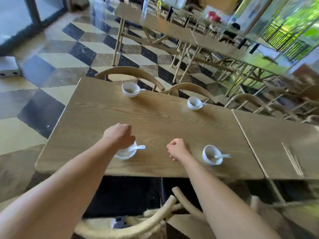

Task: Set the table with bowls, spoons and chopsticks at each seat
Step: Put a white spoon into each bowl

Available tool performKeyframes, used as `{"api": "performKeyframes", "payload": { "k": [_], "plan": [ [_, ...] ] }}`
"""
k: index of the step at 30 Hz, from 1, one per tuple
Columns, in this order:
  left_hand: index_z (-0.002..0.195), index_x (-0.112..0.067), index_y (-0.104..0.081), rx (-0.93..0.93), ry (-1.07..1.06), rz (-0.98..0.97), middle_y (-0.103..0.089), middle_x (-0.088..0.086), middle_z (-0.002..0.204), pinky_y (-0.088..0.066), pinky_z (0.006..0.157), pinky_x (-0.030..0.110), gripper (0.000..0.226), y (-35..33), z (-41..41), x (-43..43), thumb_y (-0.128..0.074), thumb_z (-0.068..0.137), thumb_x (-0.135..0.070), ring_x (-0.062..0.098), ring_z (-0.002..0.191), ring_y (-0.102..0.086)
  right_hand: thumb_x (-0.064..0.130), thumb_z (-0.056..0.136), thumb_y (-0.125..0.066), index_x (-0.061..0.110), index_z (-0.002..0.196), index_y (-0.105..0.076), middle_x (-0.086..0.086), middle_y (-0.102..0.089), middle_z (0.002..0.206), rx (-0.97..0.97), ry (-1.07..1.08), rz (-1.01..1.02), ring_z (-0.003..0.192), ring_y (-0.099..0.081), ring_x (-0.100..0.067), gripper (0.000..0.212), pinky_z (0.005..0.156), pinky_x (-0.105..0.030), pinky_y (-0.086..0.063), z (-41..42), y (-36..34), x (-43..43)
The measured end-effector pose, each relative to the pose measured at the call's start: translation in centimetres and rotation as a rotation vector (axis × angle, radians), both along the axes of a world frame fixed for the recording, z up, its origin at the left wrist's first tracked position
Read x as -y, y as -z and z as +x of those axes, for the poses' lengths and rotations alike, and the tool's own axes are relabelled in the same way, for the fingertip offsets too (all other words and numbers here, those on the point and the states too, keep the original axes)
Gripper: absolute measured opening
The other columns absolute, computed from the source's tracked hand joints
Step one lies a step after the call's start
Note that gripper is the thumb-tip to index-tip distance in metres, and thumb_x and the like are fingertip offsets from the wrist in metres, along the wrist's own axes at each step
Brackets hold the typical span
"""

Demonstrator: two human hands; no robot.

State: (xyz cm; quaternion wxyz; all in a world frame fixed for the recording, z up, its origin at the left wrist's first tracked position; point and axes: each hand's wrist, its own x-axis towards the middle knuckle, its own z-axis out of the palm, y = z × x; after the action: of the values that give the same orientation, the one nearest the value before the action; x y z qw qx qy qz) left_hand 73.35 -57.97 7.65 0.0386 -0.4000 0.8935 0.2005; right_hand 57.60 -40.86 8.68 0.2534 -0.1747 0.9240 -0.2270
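Several white bowls stand on the wooden table [155, 118], each with a white spoon in it. My left hand [119, 135] hovers over the near left bowl [125, 153], partly covering its rim, fingers curled; whether it touches the bowl is unclear. That bowl's spoon [137, 148] points right. My right hand [177, 149] is loosely closed above the table between the near left bowl and the near right bowl [211, 155]. Two more bowls sit at the far side, far left bowl [130, 89] and far right bowl [194, 103]. A bundle of chopsticks [292, 159] lies on the adjoining table.
A second wooden table [276, 138] abuts on the right. Curved-back wooden chairs stand at the far side [131, 73] and just below me [155, 219]. More tables and chairs fill the room behind, over a checkered floor.
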Motion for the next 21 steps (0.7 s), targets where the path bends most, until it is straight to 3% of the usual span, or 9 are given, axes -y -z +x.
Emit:
{"api": "performKeyframes", "payload": {
  "k": [3,5,7,11,17,21],
  "plan": [
    [0.094,-0.020,-0.066,0.057,0.178,-0.077,-0.062,0.000,0.081,-0.048,0.057,0.027,0.024,-4.1,1.9,-7.3,-0.053,0.085,-0.039,0.023,0.072,-0.062,0.022,0.083,-0.057,0.019,0.068,-0.054,-0.003,-0.063,0.074,-0.098,-0.027,0.039,0.074,-0.062,-0.028,0.015,0.066,-0.031,-0.051,4.8,-3.0,-5.8],
    [0.095,-0.016,-0.065,0.108,0.287,-0.139,-0.053,-0.001,0.073,-0.046,0.049,0.027,0.021,-5.6,2.6,-11.7,-0.050,0.086,-0.028,0.021,0.064,-0.058,0.024,0.087,-0.056,0.017,0.078,-0.057,-0.004,-0.061,0.083,-0.118,-0.048,0.075,0.080,-0.059,-0.027,0.012,0.070,-0.031,-0.048,7.1,-4.2,-9.7],
    [0.097,-0.018,-0.062,0.166,0.373,-0.195,-0.052,-0.001,0.077,-0.034,0.043,0.026,0.018,-6.5,3.4,-15.6,-0.050,0.087,-0.026,0.019,0.063,-0.053,0.026,0.090,-0.052,0.012,0.091,-0.061,-0.010,-0.062,0.095,-0.132,-0.092,0.124,0.091,-0.059,-0.031,0.017,0.075,-0.033,-0.048,8.9,-4.8,-13.6],
    [0.079,-0.020,-0.058,0.161,0.472,-0.171,-0.057,-0.002,0.076,-0.038,0.049,0.025,0.012,-6.8,3.8,-22.2,-0.049,0.084,-0.027,0.020,0.069,-0.060,0.026,0.088,-0.054,0.013,0.083,-0.057,-0.007,-0.060,0.092,-0.145,-0.102,0.193,0.081,-0.058,-0.027,0.015,0.070,-0.034,-0.049,11.2,-5.5,-20.6],
    [0.074,-0.027,-0.048,0.190,0.601,-0.186,-0.054,-0.005,0.076,-0.035,0.048,0.026,0.018,-5.9,1.9,-30.9,-0.049,0.083,-0.043,0.016,0.063,-0.053,0.031,0.091,-0.057,0.012,0.099,-0.061,-0.009,-0.064,0.104,-0.216,-0.087,0.210,0.094,-0.063,-0.029,0.021,0.077,-0.038,-0.052,9.9,-5.4,-30.4],
    [0.070,-0.028,-0.046,0.184,0.661,-0.186,-0.056,-0.005,0.075,-0.037,0.045,0.027,0.025,-5.7,-2.9,-36.9,-0.047,0.078,-0.051,0.014,0.062,-0.054,0.028,0.093,-0.056,0.012,0.104,-0.062,-0.009,-0.065,0.106,-0.274,-0.013,0.236,0.098,-0.064,-0.030,0.020,0.070,-0.038,-0.048,7.0,-4.9,-38.1]
  ]
}}
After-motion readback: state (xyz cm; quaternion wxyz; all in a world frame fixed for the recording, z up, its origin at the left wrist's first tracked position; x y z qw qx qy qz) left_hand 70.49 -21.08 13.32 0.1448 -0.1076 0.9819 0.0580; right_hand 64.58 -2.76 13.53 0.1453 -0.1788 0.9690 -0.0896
